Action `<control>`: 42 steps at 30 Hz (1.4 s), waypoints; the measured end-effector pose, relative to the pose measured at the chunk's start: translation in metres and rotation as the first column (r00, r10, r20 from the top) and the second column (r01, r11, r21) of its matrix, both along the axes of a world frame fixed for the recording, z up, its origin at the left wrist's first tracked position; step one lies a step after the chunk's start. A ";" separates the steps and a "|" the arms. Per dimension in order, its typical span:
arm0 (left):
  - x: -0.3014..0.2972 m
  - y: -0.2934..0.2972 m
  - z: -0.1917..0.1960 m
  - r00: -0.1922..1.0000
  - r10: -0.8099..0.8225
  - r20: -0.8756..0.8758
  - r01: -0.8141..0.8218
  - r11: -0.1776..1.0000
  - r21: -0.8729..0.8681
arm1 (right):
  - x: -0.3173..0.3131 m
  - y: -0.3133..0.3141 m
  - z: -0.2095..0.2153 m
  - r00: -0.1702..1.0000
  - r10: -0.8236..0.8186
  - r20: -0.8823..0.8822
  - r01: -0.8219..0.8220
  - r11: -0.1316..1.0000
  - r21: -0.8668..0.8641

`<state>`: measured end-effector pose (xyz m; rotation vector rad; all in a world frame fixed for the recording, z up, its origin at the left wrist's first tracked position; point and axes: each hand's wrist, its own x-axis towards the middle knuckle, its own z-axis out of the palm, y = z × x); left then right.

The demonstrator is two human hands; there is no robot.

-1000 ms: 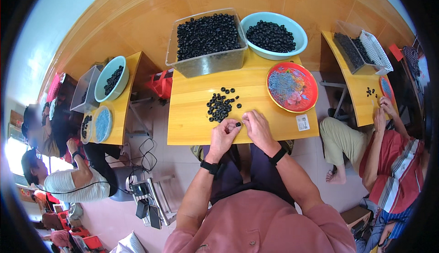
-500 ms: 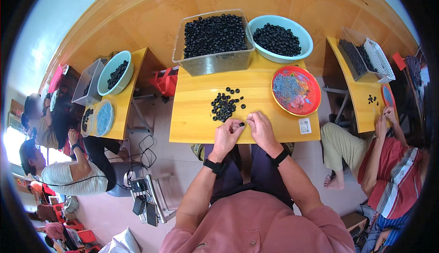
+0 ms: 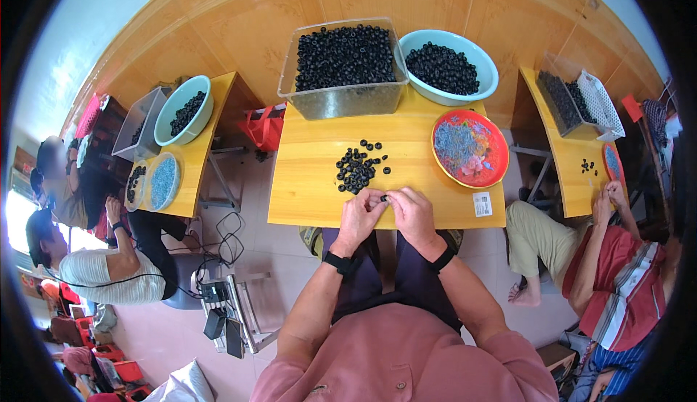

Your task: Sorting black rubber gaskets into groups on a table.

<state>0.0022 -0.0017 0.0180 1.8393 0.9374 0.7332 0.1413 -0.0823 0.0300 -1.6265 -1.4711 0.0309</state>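
My left hand (image 3: 359, 218) pinches a small black ring-shaped part (image 3: 383, 199) between thumb and fingertips, above the front edge of the yellow table (image 3: 312, 209). Right beside it, my right hand (image 3: 414, 214) has its fingertips closed together at the part; whatever they may hold is too small to make out. Just beyond my hands lies a loose pile of similar black parts (image 3: 354, 171). To the right stands a red flowered plate (image 3: 501, 166) bearing many small blue-grey pieces (image 3: 456, 143).
At the table's back stand a clear plastic bin (image 3: 341, 106) and a light blue basin (image 3: 491, 86), both holding many black parts. A white label (image 3: 483, 204) sticks near the front right. People work at side tables left (image 3: 190, 177) and right (image 3: 563, 177).
My right hand has shifted slightly left, and its fingertips now meet the black part in my left hand. The view has shifted slightly.
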 end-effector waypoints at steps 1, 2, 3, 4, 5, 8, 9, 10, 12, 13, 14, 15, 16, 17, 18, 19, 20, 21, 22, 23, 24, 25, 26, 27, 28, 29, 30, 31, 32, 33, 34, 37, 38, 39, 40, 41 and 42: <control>0.000 0.000 0.000 1.000 -0.001 -0.008 0.001 1.000 0.003 | 0.000 0.001 -0.001 1.000 -0.004 0.010 0.004 1.000 -0.001; 0.000 0.000 0.001 1.000 0.001 -0.004 -0.001 1.000 0.003 | -0.001 0.002 -0.001 1.000 -0.008 0.020 0.008 1.000 -0.002; 0.000 -0.001 0.001 1.000 -0.001 0.019 0.001 1.000 0.012 | -0.001 0.003 -0.002 1.000 -0.005 0.025 0.005 1.000 -0.002; 0.000 -0.001 0.001 0.999 -0.003 0.042 0.002 1.000 0.021 | -0.002 0.004 -0.003 0.999 -0.009 -0.043 0.008 1.000 -0.016; 0.000 -0.002 0.001 0.999 0.001 0.047 -0.002 1.000 0.019 | -0.002 0.004 -0.003 0.994 -0.014 -0.110 0.011 0.999 -0.031; -0.001 -0.002 0.001 0.998 -0.005 0.066 0.005 1.000 0.001 | 0.000 0.006 0.000 0.941 0.008 -0.339 -0.057 0.989 -0.136; -0.002 -0.001 -0.001 0.998 -0.002 0.069 0.002 1.000 -0.005 | 0.000 0.006 0.003 0.943 0.012 -0.333 -0.062 0.988 -0.139; -0.003 -0.001 -0.002 0.997 0.001 0.072 -0.001 1.000 -0.011 | 0.001 0.007 0.008 0.950 0.038 -0.311 -0.090 0.984 -0.156; -0.004 0.000 -0.002 0.995 0.007 0.097 -0.004 0.999 -0.032 | 0.007 0.013 0.013 0.957 0.067 -0.284 -0.120 0.977 -0.175; -0.004 0.001 -0.002 0.993 0.007 0.116 -0.001 0.999 -0.050 | 0.013 0.020 0.015 0.963 0.041 -0.265 -0.082 0.986 -0.148; -0.004 0.002 -0.001 0.993 0.011 0.120 -0.005 0.999 -0.051 | 0.020 0.028 0.019 0.968 0.014 -0.249 -0.045 0.992 -0.118; -0.005 0.002 -0.001 0.993 0.016 0.113 -0.010 0.998 -0.059 | 0.029 0.038 0.025 0.981 0.008 -0.194 -0.037 0.988 -0.148; -0.004 0.003 0.000 0.994 0.014 0.109 -0.007 0.998 -0.067 | 0.040 0.050 0.028 0.982 0.006 -0.190 -0.034 0.988 -0.149; -0.002 0.003 -0.001 0.994 0.011 0.111 -0.003 0.998 -0.067 | 0.051 0.063 0.027 0.999 0.015 -0.043 -0.022 0.985 -0.171; -0.001 0.004 -0.002 0.992 0.004 0.126 0.004 0.998 -0.067 | 0.058 0.073 0.025 0.994 0.028 0.103 -0.008 0.982 -0.191; -0.002 0.005 -0.002 0.990 0.001 0.140 0.008 0.998 -0.066 | 0.059 0.082 0.026 0.994 0.030 0.103 -0.010 0.982 -0.190; -0.003 0.005 -0.003 0.990 0.003 0.139 0.006 0.998 -0.064 | 0.058 0.090 0.026 0.987 0.070 0.147 -0.036 0.974 -0.224; -0.002 0.004 -0.002 0.987 0.007 0.160 0.004 0.998 -0.070 | 0.059 0.095 0.025 0.975 0.112 0.191 -0.059 0.964 -0.261; -0.002 0.003 -0.001 0.983 0.011 0.181 0.003 0.997 -0.076 | 0.060 0.099 0.025 0.975 0.113 0.192 -0.060 0.964 -0.260; -0.002 0.002 0.000 0.983 0.011 0.181 0.003 0.997 -0.075 | 0.061 0.102 0.024 0.965 0.146 0.217 -0.065 0.938 -0.340; -0.002 0.002 0.002 0.987 0.011 0.162 0.001 0.997 -0.075 | 0.063 0.105 0.021 0.954 0.181 0.238 -0.068 0.906 -0.417; -0.002 0.002 0.004 0.990 0.010 0.144 0.001 0.997 -0.075 | 0.065 0.105 0.017 0.954 0.180 0.238 -0.067 0.907 -0.416; 0.000 0.003 0.004 0.990 0.007 0.143 0.003 0.997 -0.074 | 0.068 0.105 0.014 0.953 0.153 0.261 -0.034 0.913 -0.407; 0.000 0.002 0.001 0.985 0.009 0.175 0.007 0.996 -0.091 | 0.068 0.102 0.012 0.951 0.129 0.282 -0.006 0.916 -0.401; 0.000 0.002 -0.001 0.978 0.010 0.206 0.013 0.994 -0.108 | 0.069 0.100 0.010 0.951 0.129 0.280 -0.005 0.915 -0.403; -0.001 0.002 -0.004 0.979 0.008 0.204 0.015 0.994 -0.111 | 0.071 0.097 0.008 0.953 0.113 0.281 0.008 0.917 -0.399; -0.002 0.003 -0.004 0.979 0.014 0.203 0.013 0.992 -0.129 | 0.069 0.095 0.011 0.954 0.101 0.281 0.019 0.918 -0.395; -0.002 0.004 -0.005 0.979 0.020 0.202 0.010 0.989 -0.147 | 0.068 0.090 0.014 0.955 0.102 0.279 0.018 0.918 -0.397; -0.003 0.005 -0.005 0.980 0.020 0.200 0.010 0.989 -0.149 | 0.067 0.082 0.017 0.990 0.066 0.128 -0.014 0.928 -0.372; -0.002 0.004 -0.002 0.982 0.012 0.189 0.014 0.990 -0.138 | 0.067 0.073 0.020 0.999 0.027 -0.025 -0.034 0.939 -0.342; -0.001 0.003 0.000 0.984 0.005 0.177 0.018 0.992 -0.127 | 0.069 0.066 0.018 0.999 0.022 -0.025 -0.029 0.939 -0.343; 0.001 0.005 -0.005 0.981 0.008 0.194 0.022 0.988 -0.152 | 0.070 0.046 0.013 0.996 0.067 -0.059 -0.082 0.954 -0.289; 0.002 0.005 -0.006 0.981 0.003 0.193 0.027 0.988 -0.151 | 0.068 0.041 0.011 0.984 0.035 -0.172 -0.091 0.941 -0.326; 0.003 0.006 -0.003 0.989 0.007 0.146 0.019 0.985 -0.174 | 0.065 0.037 0.010 0.959 -0.001 -0.282 -0.105 0.927 -0.359; 0.005 0.006 0.000 0.995 0.010 0.099 0.010 0.981 -0.196 | 0.063 0.031 0.010 0.959 -0.005 -0.284 -0.101 0.929 -0.357; 0.008 0.004 0.002 0.995 0.005 0.097 0.014 0.981 -0.194 | 0.061 0.025 0.010 0.912 -0.009 -0.411 -0.145 0.928 -0.344; 0.011 0.000 0.004 0.994 0.013 0.104 0.002 0.989 -0.146 | 0.057 0.020 0.012 0.847 -0.015 -0.531 -0.188 0.927 -0.325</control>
